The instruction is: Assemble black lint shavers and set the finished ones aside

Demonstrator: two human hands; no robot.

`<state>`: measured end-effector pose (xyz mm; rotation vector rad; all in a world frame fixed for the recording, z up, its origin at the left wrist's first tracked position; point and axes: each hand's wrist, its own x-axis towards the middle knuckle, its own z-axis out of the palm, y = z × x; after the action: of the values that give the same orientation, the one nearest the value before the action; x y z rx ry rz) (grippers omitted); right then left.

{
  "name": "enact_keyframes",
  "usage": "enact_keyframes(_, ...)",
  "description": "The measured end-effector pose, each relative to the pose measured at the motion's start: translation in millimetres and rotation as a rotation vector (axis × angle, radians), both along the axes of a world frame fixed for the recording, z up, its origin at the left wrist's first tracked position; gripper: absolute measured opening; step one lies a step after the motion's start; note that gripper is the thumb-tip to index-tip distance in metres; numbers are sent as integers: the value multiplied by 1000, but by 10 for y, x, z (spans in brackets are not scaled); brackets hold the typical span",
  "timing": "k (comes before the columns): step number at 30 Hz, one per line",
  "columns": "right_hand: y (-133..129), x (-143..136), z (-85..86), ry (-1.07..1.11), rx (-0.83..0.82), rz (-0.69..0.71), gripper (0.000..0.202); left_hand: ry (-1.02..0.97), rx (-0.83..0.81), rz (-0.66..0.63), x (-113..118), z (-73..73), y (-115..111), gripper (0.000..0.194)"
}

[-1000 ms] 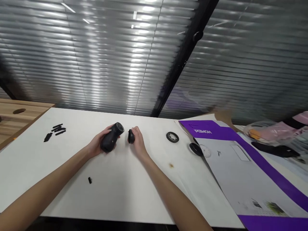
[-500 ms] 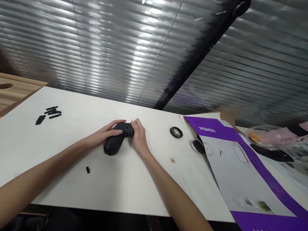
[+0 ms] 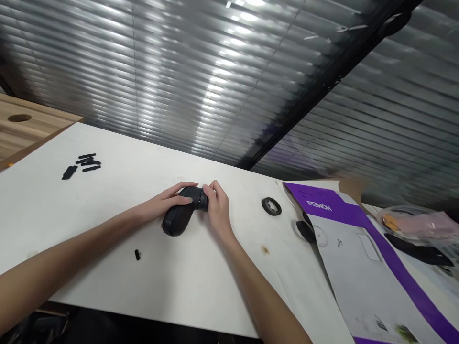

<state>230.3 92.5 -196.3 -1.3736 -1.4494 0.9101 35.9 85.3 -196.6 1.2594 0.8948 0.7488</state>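
Note:
A black, bent handheld device (image 3: 177,220) is held between both hands, low over the white table (image 3: 107,191). My left hand (image 3: 172,199) wraps over its body from the left, thumb lying across the top. At the device's right end, my right hand (image 3: 217,205) grips the round black end piece (image 3: 203,200), with a thin seam showing between that piece and the body. The device's thick rounded end points down and left. A small black cylinder (image 3: 137,254) lies on the table below my left forearm.
Several flat black pieces (image 3: 89,162) lie at the back left. To the right are a black ring (image 3: 271,206), a dark round part (image 3: 306,231) and a purple and white box (image 3: 344,248). Behind the table hang metallic blinds (image 3: 161,71); a wooden surface (image 3: 36,119) is far left.
The view has shifted, so the table items appear slightly further right. Both hands keep their hold on the device, with little visible change in their grip.

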Motion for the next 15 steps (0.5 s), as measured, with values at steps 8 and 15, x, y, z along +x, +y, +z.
enact_keyframes(8,-69,-26,43,-131,-111,44,33,-63,-30,-10,72,-22,-41,51)
enact_keyframes(15,-30,-55,-11,146,-22,140,28,-202,-1,-16,160,-76,-143,43)
